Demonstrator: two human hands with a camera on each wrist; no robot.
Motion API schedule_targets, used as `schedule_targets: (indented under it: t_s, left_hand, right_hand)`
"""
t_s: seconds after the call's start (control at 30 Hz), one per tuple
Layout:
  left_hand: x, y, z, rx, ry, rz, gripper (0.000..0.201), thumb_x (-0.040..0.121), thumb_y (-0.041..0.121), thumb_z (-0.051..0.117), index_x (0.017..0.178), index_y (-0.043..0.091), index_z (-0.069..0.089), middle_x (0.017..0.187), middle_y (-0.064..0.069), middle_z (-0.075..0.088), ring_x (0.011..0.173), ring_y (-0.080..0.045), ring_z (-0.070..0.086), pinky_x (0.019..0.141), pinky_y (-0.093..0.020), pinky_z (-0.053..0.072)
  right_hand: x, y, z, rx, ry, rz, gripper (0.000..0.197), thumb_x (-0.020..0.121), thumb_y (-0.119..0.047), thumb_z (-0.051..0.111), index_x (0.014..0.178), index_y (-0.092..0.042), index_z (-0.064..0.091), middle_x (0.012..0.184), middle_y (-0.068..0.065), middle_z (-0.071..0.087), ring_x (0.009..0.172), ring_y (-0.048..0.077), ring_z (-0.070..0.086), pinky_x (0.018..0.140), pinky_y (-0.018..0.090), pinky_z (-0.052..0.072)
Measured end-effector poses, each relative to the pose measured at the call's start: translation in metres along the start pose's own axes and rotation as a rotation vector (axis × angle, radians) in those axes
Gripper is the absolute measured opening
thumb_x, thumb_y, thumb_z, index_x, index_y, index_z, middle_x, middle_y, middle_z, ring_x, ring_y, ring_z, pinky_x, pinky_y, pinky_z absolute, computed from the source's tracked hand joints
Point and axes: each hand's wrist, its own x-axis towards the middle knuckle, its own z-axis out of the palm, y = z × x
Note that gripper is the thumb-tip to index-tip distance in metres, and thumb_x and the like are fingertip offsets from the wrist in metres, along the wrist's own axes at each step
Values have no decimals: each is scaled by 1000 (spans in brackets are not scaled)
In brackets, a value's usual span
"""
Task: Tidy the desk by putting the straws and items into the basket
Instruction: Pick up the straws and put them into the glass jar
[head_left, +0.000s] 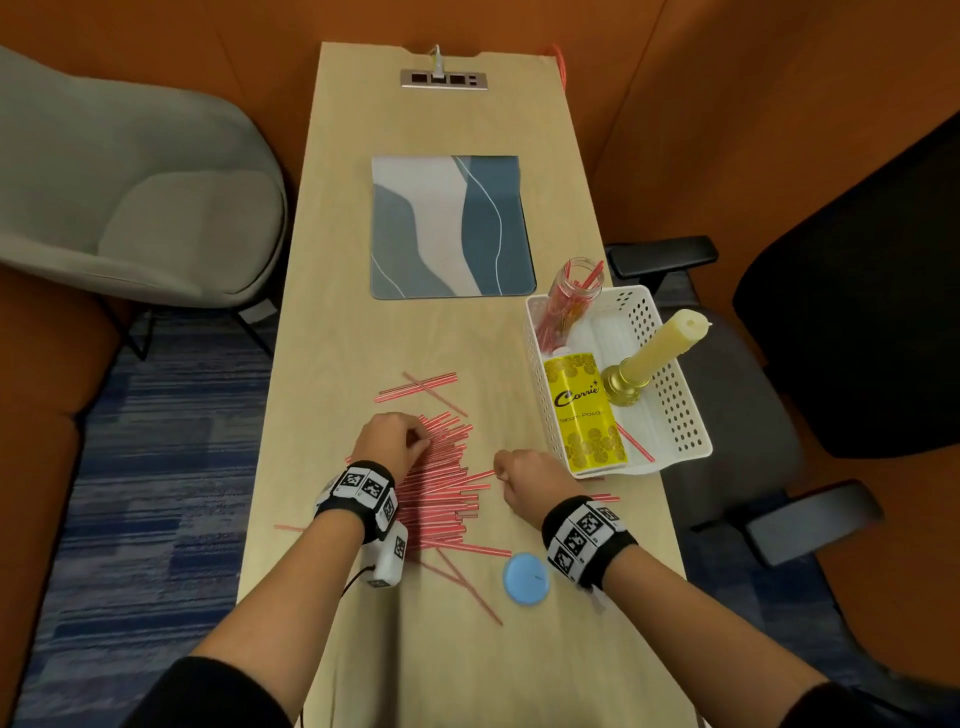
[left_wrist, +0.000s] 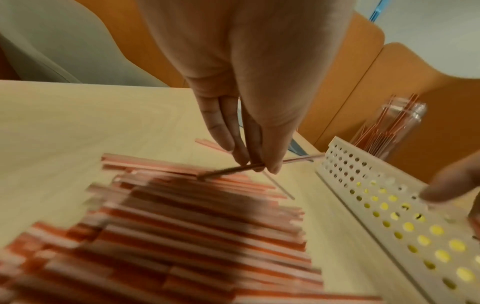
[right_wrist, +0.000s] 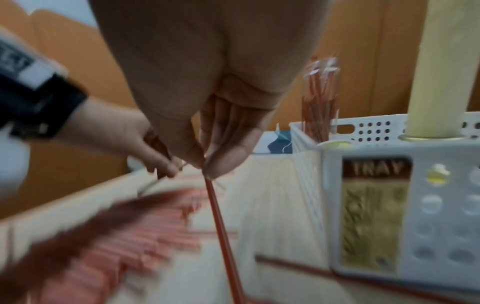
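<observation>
A pile of red-and-white straws (head_left: 441, 483) lies on the desk in front of me, with a few loose ones (head_left: 421, 387) farther off. My left hand (head_left: 395, 441) hovers over the pile's left side and pinches one straw (left_wrist: 233, 170) between thumb and fingertips. At the pile's right edge my right hand (head_left: 519, 480) pinches another straw (right_wrist: 221, 222), which hangs down from the fingertips. The white perforated basket (head_left: 680, 415) stands to the right and holds a yellow powder tin (head_left: 584, 410), a candle in a gold holder (head_left: 654, 353) and a clear jar of straws (head_left: 569, 301).
A blue round lid (head_left: 525, 578) lies near my right wrist. A blue-patterned mat (head_left: 447, 228) sits mid-desk, and a socket strip (head_left: 444, 79) at the far end. A grey armchair (head_left: 130, 197) stands left and black office chairs (head_left: 831, 312) right of the desk.
</observation>
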Motion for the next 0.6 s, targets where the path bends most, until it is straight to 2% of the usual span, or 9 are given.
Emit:
schedule_targets:
  t_s: [0.07, 0.13, 0.23, 0.3, 0.4, 0.5, 0.6]
  left_hand:
    - [3, 6, -8, -73, 36, 14, 2, 83, 24, 77, 82, 25, 76, 77, 11, 70, 75, -10, 64, 79, -31, 56]
    - [7, 17, -20, -176, 94, 39, 4, 83, 22, 76, 84, 26, 75, 76, 15, 68, 73, -6, 65, 78, -29, 57]
    - [16, 48, -47, -353, 205, 102, 10, 84, 19, 76, 88, 27, 71, 77, 14, 69, 73, 1, 65, 73, -20, 56]
    - [25, 76, -69, -457, 291, 150, 14, 84, 17, 76, 92, 26, 68, 78, 11, 71, 72, 3, 65, 68, -12, 50]
    - [35, 121, -101, -608, 408, 233, 22, 84, 13, 75, 102, 19, 64, 75, 6, 72, 67, -3, 66, 68, -11, 50]
    - [42, 158, -126, -694, 455, 352, 28, 86, 12, 72, 111, 18, 59, 75, 4, 74, 69, -8, 69, 74, -16, 54]
    - [52, 185, -140, -713, 464, 437, 26, 88, 12, 69, 111, 18, 57, 76, 2, 74, 71, -11, 70, 75, -22, 56]
  right_hand:
    - [-7, -2, -22, 177, 138, -38, 31, 91, -12, 54, 119, -19, 64, 96, 1, 70, 88, 22, 65, 76, 31, 51]
    - [-15, -3, -56, 358, 345, -61, 25, 89, -15, 62, 111, -21, 72, 90, -5, 72, 77, 13, 64, 76, 28, 53]
    - [-19, 6, -125, 547, 662, -56, 20, 88, -12, 68, 106, -19, 75, 89, -7, 72, 75, 2, 64, 74, 14, 51]
    - [-17, 16, -176, 607, 880, -48, 19, 89, -12, 70, 107, -17, 74, 88, -7, 71, 74, 0, 63, 73, 9, 49]
    - [-7, 34, -233, 689, 1137, -71, 14, 90, -11, 67, 103, -13, 73, 86, -4, 70, 74, 5, 65, 72, 15, 53]
    - [11, 50, -254, 645, 1205, -72, 13, 91, -11, 65, 101, -13, 73, 87, -3, 70, 79, 7, 67, 73, 18, 55]
    - [41, 67, -242, 598, 1084, -5, 14, 90, -10, 66, 102, -15, 71, 88, -3, 69, 79, 7, 66, 75, 26, 58]
